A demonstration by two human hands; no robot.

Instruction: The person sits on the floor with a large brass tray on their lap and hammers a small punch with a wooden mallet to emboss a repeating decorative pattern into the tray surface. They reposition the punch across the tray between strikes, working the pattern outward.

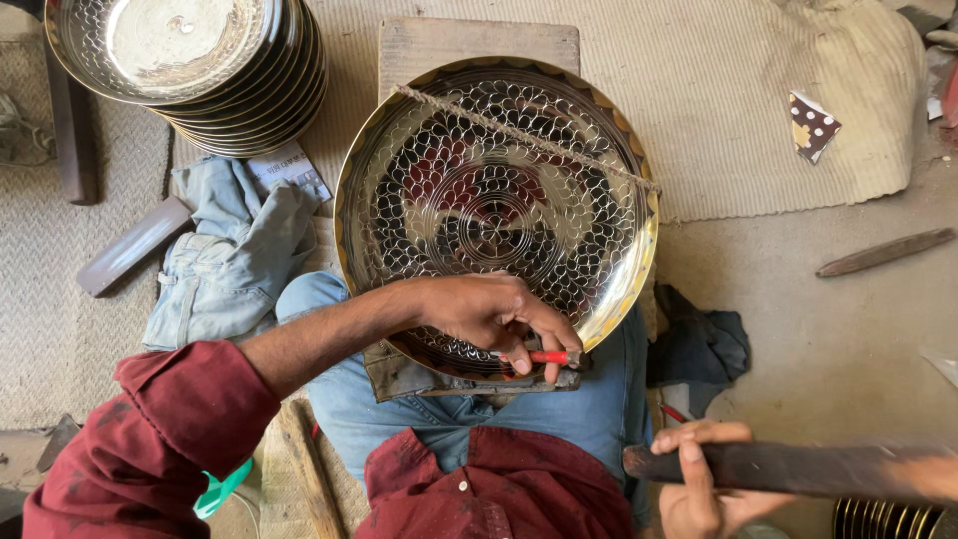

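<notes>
Left hand (499,314) pinching a thin red-handled punch tool (544,356), fingers (519,361) clamped together around it, tip pressing at the near rim of a large round engraved brass plate (496,205) resting tilted over the blue-jeaned lap (599,409) and a wooden block (479,42). Right hand (699,479) gripping a dark wooden mallet handle (798,467), fingers wrapped tight on it, hovering low at right, well apart from the plate. Sitting at upper left, a stack of matching brass plates (190,70); lying beside it, a crumpled pale denim cloth (230,250) on the woven mat (718,110)
</notes>
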